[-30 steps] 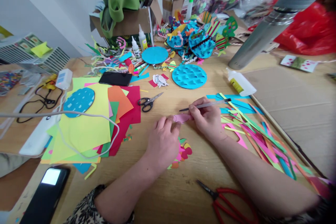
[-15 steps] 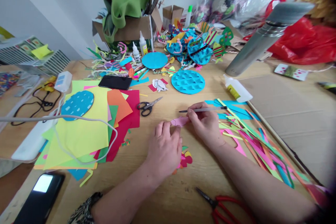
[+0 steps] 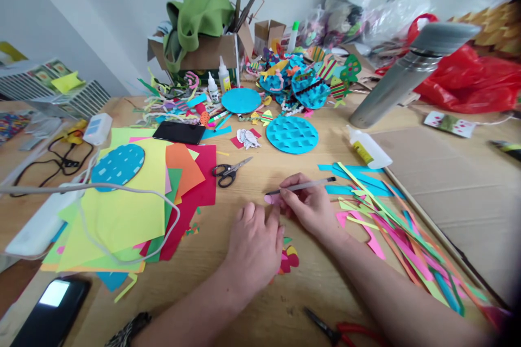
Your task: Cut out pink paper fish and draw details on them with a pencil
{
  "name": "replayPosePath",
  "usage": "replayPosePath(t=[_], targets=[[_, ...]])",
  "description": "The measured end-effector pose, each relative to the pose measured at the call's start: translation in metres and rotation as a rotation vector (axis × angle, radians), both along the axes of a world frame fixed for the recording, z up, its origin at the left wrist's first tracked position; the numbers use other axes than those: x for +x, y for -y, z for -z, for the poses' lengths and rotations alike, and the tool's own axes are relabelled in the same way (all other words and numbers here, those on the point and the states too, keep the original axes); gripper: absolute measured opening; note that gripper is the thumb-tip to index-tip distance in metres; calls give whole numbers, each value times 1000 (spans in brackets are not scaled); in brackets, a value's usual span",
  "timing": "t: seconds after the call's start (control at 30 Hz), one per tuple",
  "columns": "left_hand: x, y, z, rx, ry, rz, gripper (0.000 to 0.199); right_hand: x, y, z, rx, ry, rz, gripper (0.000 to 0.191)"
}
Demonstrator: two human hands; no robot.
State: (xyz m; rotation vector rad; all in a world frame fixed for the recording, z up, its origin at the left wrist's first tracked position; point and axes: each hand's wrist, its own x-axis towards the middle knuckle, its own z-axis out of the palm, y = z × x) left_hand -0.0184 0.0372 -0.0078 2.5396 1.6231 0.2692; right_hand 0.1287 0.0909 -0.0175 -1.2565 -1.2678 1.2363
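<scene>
My right hand [image 3: 307, 203] is closed around a grey pencil [image 3: 311, 184] with a black end. The pencil's tip points left, at a small pink paper piece [image 3: 272, 198] on the table. My left hand [image 3: 256, 241] holds that piece down with bent fingertips at its near edge; part of the paper is hidden by the fingers. Beside my left hand lies a little pile of red, pink and yellow paper cutouts [image 3: 290, 260], partly covered by it. Beyond the hands are black-handled scissors [image 3: 228, 172], and red-handled scissors [image 3: 334, 331] lie near the front edge.
Coloured paper sheets [image 3: 122, 227] are stacked at left under a white cable [image 3: 171, 227]. Paper strips [image 3: 407, 227] spread at right beside cardboard [image 3: 439, 173]. A glue bottle [image 3: 368, 146], a steel flask [image 3: 407, 76] and a scaly blue disc [image 3: 292, 134] stand or lie farther back.
My right hand has moved slightly left and nearer, bringing the pencil tip down to the pink paper. The pencil now slants more. My left hand stays nearly in place.
</scene>
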Motion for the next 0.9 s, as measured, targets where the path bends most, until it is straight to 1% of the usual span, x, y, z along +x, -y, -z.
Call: replayPosePath(t=[0.1,0.2,0.47,0.67,0.9], targets=[[0,0,-1,1,-9,5,37,-1,1,0,-36,-19,7,21],[0,0,-2,1,-18,8,36,1,1,3,-15,2,26,20],[1,2,-1,-31,-11,-15,40,2,1,5,28,59,-38,17],[1,3,0,-35,6,-24,42,2,0,6,40,90,-44,16],[1,3,1,3,-16,-3,40,1,0,4,33,126,-43,15]])
